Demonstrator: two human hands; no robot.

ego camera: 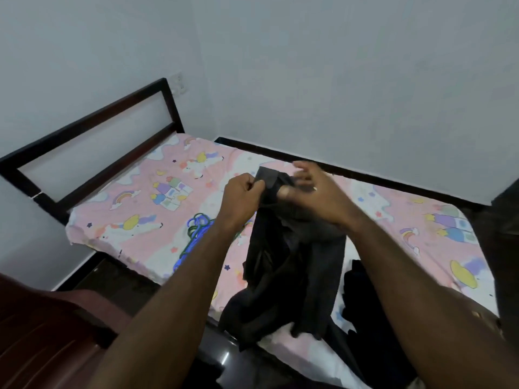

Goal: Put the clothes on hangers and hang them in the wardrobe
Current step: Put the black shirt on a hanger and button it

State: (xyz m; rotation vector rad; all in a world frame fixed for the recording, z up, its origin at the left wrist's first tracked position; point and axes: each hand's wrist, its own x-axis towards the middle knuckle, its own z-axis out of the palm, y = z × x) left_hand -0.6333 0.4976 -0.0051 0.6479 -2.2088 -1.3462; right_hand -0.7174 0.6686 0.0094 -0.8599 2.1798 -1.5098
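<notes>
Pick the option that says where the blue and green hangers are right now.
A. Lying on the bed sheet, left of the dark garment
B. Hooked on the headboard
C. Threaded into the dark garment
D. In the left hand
A: the hangers lie on the bed sheet, left of the dark garment that both hands hold up.

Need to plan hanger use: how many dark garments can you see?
2: one garment held up by both hands; a dark pile on the bed at its right, possibly several pieces.
</notes>
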